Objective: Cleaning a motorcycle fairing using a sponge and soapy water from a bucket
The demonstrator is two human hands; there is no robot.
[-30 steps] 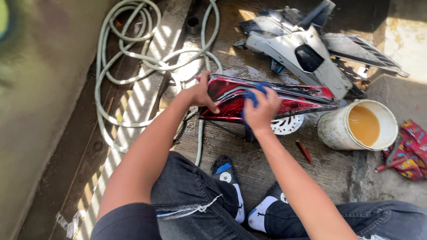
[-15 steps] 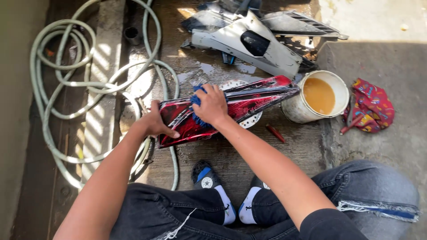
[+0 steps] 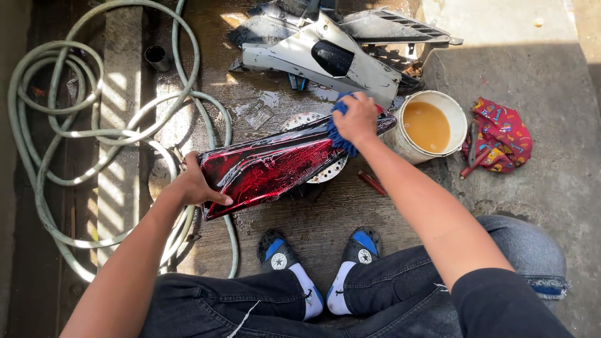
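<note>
Two bare hands work on a long red-and-black motorcycle panel (image 3: 269, 168) held over wet concrete. A coiled green hose (image 3: 81, 125) lies far left. The left hand (image 3: 199, 186) is clamped on the panel's wide end. The right hand (image 3: 357, 117), closed around a blue wash cloth (image 3: 337, 130), has slid from mid-panel a moment ago to the narrow tip, so wiping has covered its length. A bucket of tan liquid (image 3: 427, 127) stands just beside it. Whatever props the panel underneath is hidden.
</note>
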